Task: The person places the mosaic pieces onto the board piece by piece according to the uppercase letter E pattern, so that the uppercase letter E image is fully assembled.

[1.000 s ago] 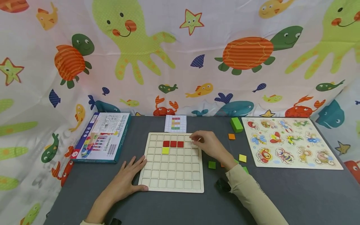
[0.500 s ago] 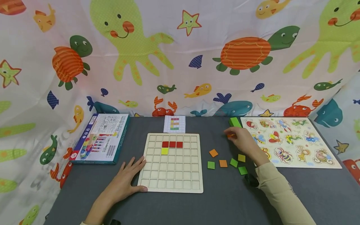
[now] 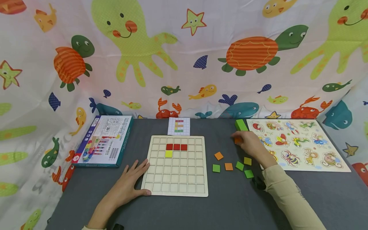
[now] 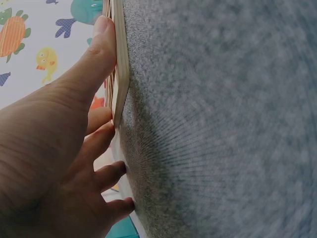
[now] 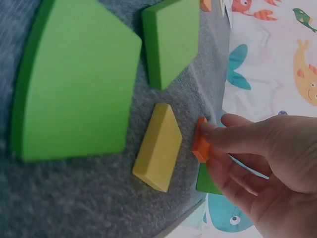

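A pale wooden grid board [image 3: 179,175] lies on the grey table, with three red tiles [image 3: 176,147] in a row and a yellow tile [image 3: 168,154] under the leftmost one. My left hand [image 3: 127,185] rests spread at the board's left edge, its thumb on the near corner; the left wrist view shows the thumb [image 4: 96,57] along the rim. Right of the board, my right hand [image 3: 251,145] pinches an orange tile [image 5: 200,141] between thumb and fingers, low at the table. Its fingers partly cover that tile in the head view.
Loose orange [image 3: 218,156], green [image 3: 216,168] and yellow tiles [image 3: 247,161] lie right of the board. A green block [image 3: 241,125] stands behind the right hand. A picture puzzle board [image 3: 304,140] is at right, a box [image 3: 104,140] at left, and a pattern card [image 3: 179,126] behind the grid.
My right hand has moved from the board's upper right corner out to the orange tile by the green block. My left hand has stayed at the board.
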A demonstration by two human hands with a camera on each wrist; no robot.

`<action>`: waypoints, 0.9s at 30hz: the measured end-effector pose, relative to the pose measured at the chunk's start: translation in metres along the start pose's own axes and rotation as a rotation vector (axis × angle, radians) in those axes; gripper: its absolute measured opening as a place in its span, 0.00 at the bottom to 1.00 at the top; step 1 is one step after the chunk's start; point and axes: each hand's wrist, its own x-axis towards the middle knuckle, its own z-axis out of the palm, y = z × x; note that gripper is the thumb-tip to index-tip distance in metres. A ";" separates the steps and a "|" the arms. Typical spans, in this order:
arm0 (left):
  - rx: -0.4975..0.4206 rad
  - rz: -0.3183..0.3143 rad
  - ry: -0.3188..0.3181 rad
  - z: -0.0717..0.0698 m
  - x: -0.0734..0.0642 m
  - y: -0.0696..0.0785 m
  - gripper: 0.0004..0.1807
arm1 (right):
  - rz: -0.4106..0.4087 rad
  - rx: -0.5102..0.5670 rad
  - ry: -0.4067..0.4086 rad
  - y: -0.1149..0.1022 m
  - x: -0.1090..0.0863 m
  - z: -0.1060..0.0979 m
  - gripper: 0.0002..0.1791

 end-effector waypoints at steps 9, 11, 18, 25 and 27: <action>0.001 0.003 0.011 -0.001 0.000 0.000 0.57 | 0.041 0.055 -0.043 -0.001 -0.004 -0.009 0.17; 0.000 0.007 0.014 0.000 0.000 0.000 0.57 | 0.046 0.066 -0.055 -0.002 -0.004 -0.010 0.18; 0.008 0.010 0.011 -0.001 -0.001 0.001 0.57 | 0.023 0.077 -0.086 -0.013 0.000 -0.014 0.19; 0.013 0.012 0.006 -0.001 -0.001 0.001 0.57 | -0.009 0.101 -0.103 -0.036 0.012 -0.007 0.19; 0.013 0.011 0.009 0.000 -0.001 0.001 0.57 | -0.014 0.100 -0.102 -0.043 0.016 -0.002 0.19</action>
